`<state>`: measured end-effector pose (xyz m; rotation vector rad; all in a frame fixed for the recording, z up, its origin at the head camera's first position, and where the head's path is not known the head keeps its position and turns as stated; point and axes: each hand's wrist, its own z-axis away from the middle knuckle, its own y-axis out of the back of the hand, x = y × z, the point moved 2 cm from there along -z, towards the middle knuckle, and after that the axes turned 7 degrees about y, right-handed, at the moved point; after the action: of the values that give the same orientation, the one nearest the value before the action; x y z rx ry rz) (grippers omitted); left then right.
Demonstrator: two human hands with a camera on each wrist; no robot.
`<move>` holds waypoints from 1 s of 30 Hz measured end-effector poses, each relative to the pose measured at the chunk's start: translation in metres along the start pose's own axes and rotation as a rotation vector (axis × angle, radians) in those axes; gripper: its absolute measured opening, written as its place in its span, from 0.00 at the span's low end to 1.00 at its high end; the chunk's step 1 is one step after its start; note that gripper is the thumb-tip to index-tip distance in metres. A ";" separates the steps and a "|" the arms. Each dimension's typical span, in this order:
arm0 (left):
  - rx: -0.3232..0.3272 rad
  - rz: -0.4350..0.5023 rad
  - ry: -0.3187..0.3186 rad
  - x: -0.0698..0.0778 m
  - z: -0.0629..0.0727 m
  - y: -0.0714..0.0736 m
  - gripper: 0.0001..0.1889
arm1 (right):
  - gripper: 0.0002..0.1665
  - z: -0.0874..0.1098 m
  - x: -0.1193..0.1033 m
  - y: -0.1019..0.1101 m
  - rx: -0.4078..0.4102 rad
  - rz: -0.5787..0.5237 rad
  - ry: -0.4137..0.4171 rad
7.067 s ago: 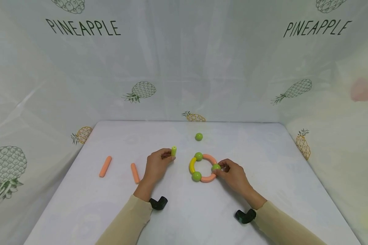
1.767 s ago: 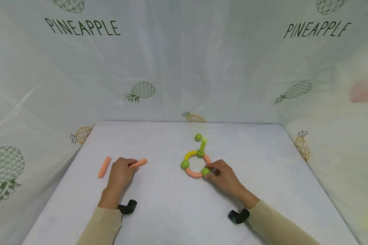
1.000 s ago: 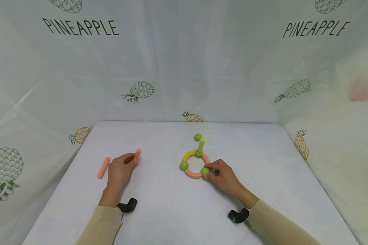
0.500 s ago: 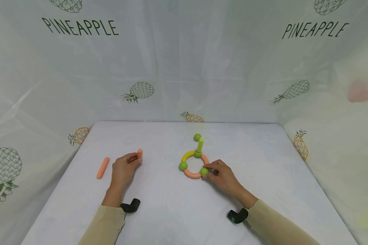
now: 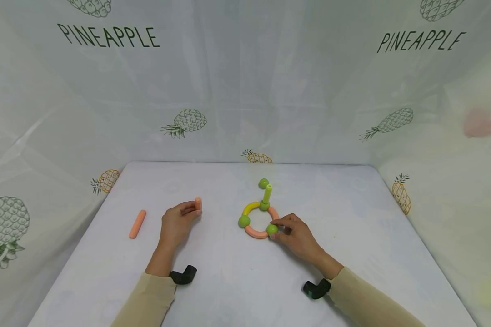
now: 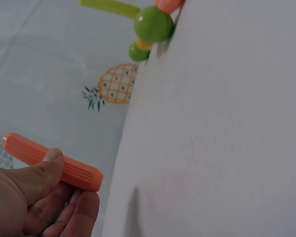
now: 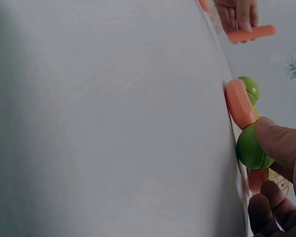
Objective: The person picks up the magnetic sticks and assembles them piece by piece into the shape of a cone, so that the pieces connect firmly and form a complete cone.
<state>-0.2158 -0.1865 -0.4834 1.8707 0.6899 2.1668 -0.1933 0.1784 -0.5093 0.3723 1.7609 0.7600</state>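
My left hand (image 5: 179, 225) pinches a straight orange rod (image 5: 198, 204) above the table, held upright; its ridged side shows in the left wrist view, where the orange rod (image 6: 81, 173) lies between thumb and fingers. My right hand (image 5: 300, 238) holds a green ball (image 5: 272, 229) between thumb and fingers. That ball belongs to a ring lying on the table, with orange curved pieces (image 5: 255, 233), a yellow curved piece (image 5: 251, 207) and further green balls (image 5: 244, 221). A light green rod (image 5: 267, 194) stands upright on the ring's far ball (image 5: 264, 206).
A loose green ball (image 5: 263, 183) sits behind the ring. Another straight orange rod (image 5: 137, 224) lies on the white table (image 5: 229, 281) at the left. Pineapple-printed cloth (image 5: 245, 91) hangs behind the table and along its sides.
The light green rod passed from my left hand onto the ring, which has turned and shifted left. My left hand picked up an orange rod, tipped it upright and moved right.
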 end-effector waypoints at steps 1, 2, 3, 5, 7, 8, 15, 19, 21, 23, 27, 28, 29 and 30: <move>-0.001 0.006 -0.002 0.003 0.001 -0.002 0.21 | 0.21 0.000 0.000 0.000 0.000 -0.002 0.001; -0.001 0.010 -0.005 0.005 0.002 -0.005 0.21 | 0.20 0.000 0.000 -0.001 0.001 -0.003 0.004; -0.002 0.012 -0.008 0.008 0.003 -0.008 0.21 | 0.20 -0.001 -0.001 -0.001 0.001 -0.004 0.006; -0.005 0.018 -0.019 0.013 0.005 -0.014 0.21 | 0.20 -0.001 -0.001 -0.003 0.000 -0.006 0.010; -0.011 0.024 -0.032 0.018 0.007 -0.021 0.20 | 0.20 -0.002 -0.002 -0.004 -0.003 -0.005 0.011; -0.015 0.028 -0.039 0.020 0.008 -0.024 0.20 | 0.20 -0.002 -0.002 -0.004 -0.004 -0.004 0.010; -0.056 0.076 -0.069 0.030 0.012 -0.044 0.19 | 0.21 -0.004 -0.006 -0.006 0.000 0.007 0.015; -0.087 0.101 -0.080 0.035 0.014 -0.053 0.19 | 0.21 -0.004 -0.008 -0.006 -0.001 0.000 0.020; -0.100 0.106 -0.088 0.039 0.016 -0.058 0.19 | 0.21 -0.004 -0.008 -0.006 -0.005 0.000 0.019; -0.114 0.109 -0.092 0.042 0.018 -0.063 0.19 | 0.21 -0.003 -0.008 -0.006 -0.008 0.002 0.014; -0.136 0.107 -0.104 0.047 0.022 -0.072 0.19 | 0.21 -0.003 -0.007 -0.006 -0.009 0.006 0.018; -0.141 0.108 -0.105 0.047 0.022 -0.073 0.19 | 0.21 -0.003 -0.007 -0.006 -0.009 0.007 0.019; -0.145 0.108 -0.112 0.047 0.022 -0.075 0.19 | 0.21 -0.003 -0.007 -0.006 -0.008 0.008 0.023; -0.148 0.109 -0.116 0.047 0.022 -0.077 0.18 | 0.21 -0.003 -0.007 -0.005 -0.008 0.010 0.026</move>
<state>-0.2142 -0.0941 -0.4759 1.9780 0.4025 2.0880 -0.1934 0.1692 -0.5072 0.3675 1.7812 0.7815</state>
